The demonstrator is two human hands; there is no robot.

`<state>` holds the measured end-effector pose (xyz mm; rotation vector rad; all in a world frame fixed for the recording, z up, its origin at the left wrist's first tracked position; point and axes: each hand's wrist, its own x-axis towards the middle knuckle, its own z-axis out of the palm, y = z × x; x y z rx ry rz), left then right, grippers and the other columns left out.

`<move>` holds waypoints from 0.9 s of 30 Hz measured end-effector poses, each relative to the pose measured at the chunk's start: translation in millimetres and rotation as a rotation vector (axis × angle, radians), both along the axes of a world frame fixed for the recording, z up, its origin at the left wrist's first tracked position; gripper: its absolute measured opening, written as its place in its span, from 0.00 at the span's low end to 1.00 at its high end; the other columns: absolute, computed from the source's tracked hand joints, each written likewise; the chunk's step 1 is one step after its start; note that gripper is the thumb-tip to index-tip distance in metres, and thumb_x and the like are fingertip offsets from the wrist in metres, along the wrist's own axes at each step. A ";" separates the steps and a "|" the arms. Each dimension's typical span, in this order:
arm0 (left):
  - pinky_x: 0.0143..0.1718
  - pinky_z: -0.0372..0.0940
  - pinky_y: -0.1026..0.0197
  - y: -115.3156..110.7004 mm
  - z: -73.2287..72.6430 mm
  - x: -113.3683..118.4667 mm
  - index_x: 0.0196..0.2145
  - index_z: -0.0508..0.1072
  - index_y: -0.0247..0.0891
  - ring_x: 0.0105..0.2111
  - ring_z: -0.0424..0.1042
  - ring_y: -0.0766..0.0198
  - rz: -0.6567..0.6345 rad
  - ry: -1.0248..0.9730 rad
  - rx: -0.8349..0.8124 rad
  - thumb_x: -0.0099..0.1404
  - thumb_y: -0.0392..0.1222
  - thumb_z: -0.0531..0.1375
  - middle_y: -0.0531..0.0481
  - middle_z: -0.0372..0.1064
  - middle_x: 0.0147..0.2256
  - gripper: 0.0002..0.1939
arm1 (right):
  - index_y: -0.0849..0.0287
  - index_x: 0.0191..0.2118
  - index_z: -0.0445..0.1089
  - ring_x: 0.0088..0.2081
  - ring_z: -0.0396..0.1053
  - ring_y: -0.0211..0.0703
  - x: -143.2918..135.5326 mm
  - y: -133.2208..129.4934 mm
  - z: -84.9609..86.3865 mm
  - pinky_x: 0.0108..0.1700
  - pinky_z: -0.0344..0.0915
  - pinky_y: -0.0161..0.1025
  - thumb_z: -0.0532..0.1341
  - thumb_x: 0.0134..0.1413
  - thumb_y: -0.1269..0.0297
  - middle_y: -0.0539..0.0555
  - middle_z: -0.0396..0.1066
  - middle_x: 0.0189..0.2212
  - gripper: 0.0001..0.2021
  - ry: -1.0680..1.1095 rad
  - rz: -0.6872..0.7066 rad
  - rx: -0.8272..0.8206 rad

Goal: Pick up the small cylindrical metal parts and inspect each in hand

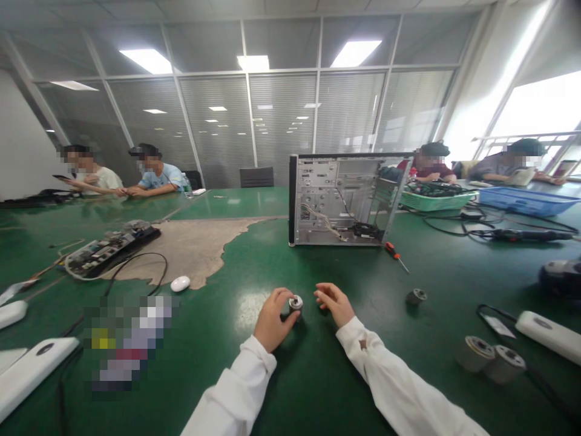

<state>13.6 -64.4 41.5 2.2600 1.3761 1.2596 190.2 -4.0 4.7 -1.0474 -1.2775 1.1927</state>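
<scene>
At the middle of the green table, a small grey metal cylinder stands upright, with a dark piece at the centre of its pale top. My left hand is closed round its left side, fingers at the top and thumb across the near side. To the right and apart from the cylinder, my right hand hovers with bent fingers, and nothing shows in it. Both arms wear white sleeves. A similar cylinder lies on its side farther right.
An open computer case stands ahead, a screwdriver by its corner. Two larger cylinders are at right near a white power strip. Green and blue baskets stand behind cables. A circuit assembly lies left. Several people sit opposite.
</scene>
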 end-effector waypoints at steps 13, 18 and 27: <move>0.45 0.57 0.58 0.8 -0.7 0.8 0.41 0.63 0.39 0.42 0.62 0.62 -0.031 0.002 -0.048 0.57 0.35 0.51 0.46 0.63 0.40 0.12 | 0.60 0.33 0.65 0.25 0.65 0.36 0.5 2.7 -3.9 0.24 0.60 0.34 0.57 0.39 0.59 0.52 0.68 0.27 0.13 -0.107 0.028 -0.008; 0.45 0.57 0.57 2.8 -3.3 -1.0 0.41 0.62 0.39 0.43 0.61 0.62 -0.019 -0.049 -0.063 0.56 0.33 0.51 0.46 0.62 0.41 0.13 | 0.59 0.34 0.65 0.26 0.65 0.37 -0.1 1.1 -3.7 0.27 0.61 0.35 0.56 0.40 0.62 0.52 0.69 0.28 0.11 -0.174 0.060 0.038; 0.42 0.59 0.57 7.2 -5.4 3.4 0.37 0.64 0.39 0.40 0.62 0.62 -0.004 -0.114 -0.081 0.53 0.36 0.56 0.48 0.61 0.38 0.12 | 0.56 0.46 0.57 0.40 0.64 0.39 -9.2 -11.0 -0.5 0.32 0.60 0.35 0.49 0.28 0.80 0.54 0.66 0.44 0.31 -0.304 0.308 0.276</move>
